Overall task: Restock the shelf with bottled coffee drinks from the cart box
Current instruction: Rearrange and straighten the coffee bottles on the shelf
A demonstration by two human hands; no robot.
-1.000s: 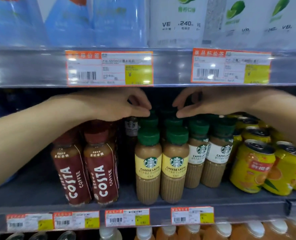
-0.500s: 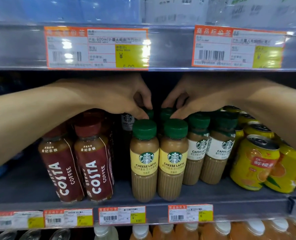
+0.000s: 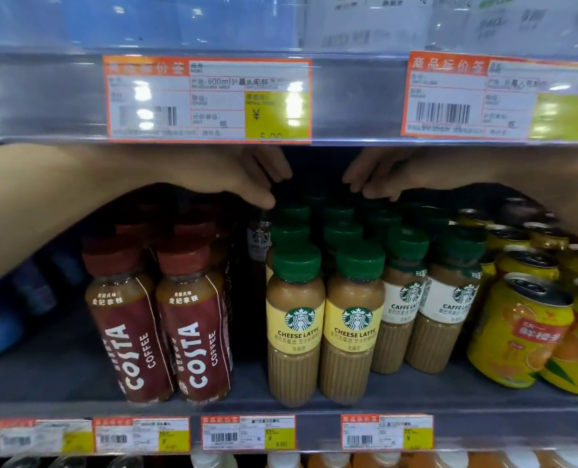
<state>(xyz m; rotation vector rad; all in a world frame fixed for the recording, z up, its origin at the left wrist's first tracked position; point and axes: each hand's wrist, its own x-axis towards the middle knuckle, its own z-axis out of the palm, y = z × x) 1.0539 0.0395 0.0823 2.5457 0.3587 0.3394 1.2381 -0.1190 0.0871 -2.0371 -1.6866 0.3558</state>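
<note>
**Hands deep in the coffee row**

Fingers of the left hand (image 3: pixel 247 177) curl downward over the green caps at the back of the cheese latte bottles (image 3: pixel 324 319), the fingertips (image 3: pixel 263 201) at or just above a rear cap; whether they actually clasp a bottle cannot be told, because the shelf edge above hides the back of the hand and the rear of the row is dark. The right hand (image 3: pixel 378 179) mirrors it from the other side, fingers bent down toward the caps farther back, and its hold is just as unclear. A dark gap lies between the two hands.

Both forearms reach in under the upper shelf rail (image 3: pixel 355 99), which carries two large orange-framed price tags (image 3: pixel 208 99).

The cheese latte bottles stand upright in two files, front pair side by side and touching, at the front edge of the grey shelf (image 3: pixel 61 373). Just beside them on the right stand the caffe latte bottles (image 3: pixel 426 309), also green-capped and in two files. Left of the cheese lattes, across a narrow gap, stand two red-capped Costa coffee bottles (image 3: pixel 159 319) with more behind them. A further Starbucks bottle shows in that gap, set back. Yellow orange-drink cans (image 3: pixel 520 332) crowd the right end of the shelf.

Small price tags (image 3: pixel 248 432) line the shelf's front lip, and pale bottle caps show on the shelf below.
</note>
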